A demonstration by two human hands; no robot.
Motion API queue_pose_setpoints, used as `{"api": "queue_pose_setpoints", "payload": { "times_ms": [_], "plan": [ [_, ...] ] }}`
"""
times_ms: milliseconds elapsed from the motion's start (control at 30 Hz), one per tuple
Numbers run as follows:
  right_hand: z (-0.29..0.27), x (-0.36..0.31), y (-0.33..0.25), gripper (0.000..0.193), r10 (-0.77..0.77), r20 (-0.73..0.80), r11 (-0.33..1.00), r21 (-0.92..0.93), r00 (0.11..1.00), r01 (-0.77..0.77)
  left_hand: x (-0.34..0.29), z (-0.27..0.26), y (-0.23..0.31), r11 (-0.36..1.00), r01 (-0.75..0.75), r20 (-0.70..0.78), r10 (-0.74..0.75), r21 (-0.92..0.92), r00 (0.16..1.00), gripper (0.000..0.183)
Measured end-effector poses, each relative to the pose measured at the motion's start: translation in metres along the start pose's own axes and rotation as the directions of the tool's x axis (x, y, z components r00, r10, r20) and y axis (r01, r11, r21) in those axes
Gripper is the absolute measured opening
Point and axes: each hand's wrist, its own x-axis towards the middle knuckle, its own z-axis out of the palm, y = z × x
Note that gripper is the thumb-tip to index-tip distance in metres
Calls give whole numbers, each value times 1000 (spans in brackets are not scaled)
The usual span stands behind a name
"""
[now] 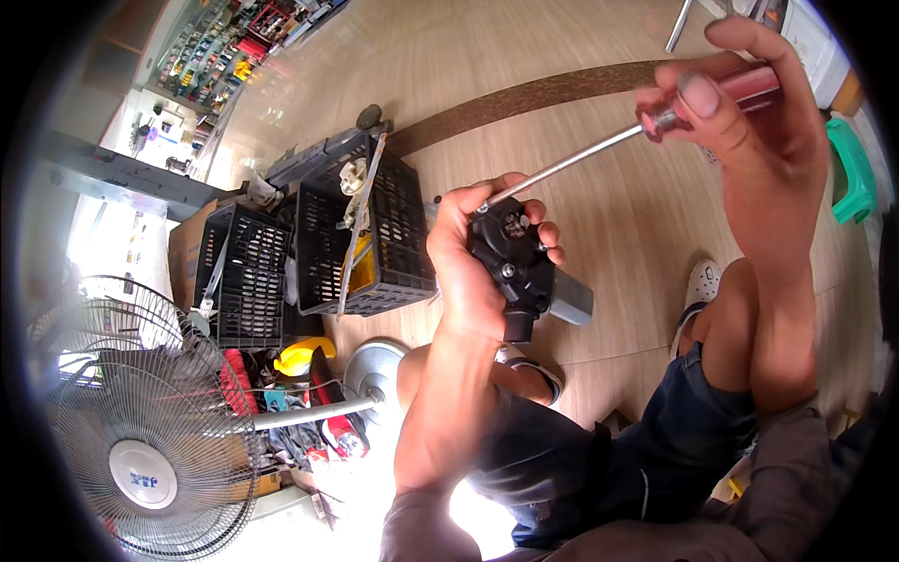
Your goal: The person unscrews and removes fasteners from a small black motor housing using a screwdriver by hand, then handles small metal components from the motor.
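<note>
A black motor-like unit (pixel 513 264) with a grey cylindrical end is held up over my lap. My left hand (pixel 468 267) is wrapped round its left side, with fingertips showing at the far edge. Silver screws or bolts sit on its black face. From the upper right, a screwdriver (pixel 599 147) reaches down to the unit; its tip meets a screw at the unit's upper left corner, beside my left fingers. My right hand (pixel 754 122) grips the screwdriver's reddish, see-through handle between thumb and fingers.
Black plastic crates (pixel 398 234) with odd parts stand on the floor at left. A standing fan (pixel 140 473) fills the lower left, its round base (pixel 375 361) near my leg. A green plastic stool (pixel 852 173) is at far right. Shelves of goods (pixel 201 66) line the upper left.
</note>
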Motion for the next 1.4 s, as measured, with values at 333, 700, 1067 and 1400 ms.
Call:
{"api": "queue_pose_setpoints", "payload": {
  "times_ms": [333,700,1067,1400],
  "plan": [
    [7,4,0,38,-120,51,927,362,991,94,-1,-5,1,1000,-9,-47,10,26,999,42],
    [-11,8,17,41,-138,282,985,136,949,102,-8,-3,6,1000,-26,-84,26,-3,996,37],
    [-6,2,18,38,-62,210,996,69,976,49,-10,-10,9,1000,6,-83,-6,-9,997,40],
    [-13,7,21,36,-52,279,999,5,959,53,-10,-9,8,1000,2,-84,-2,2,996,40]
  ]
}}
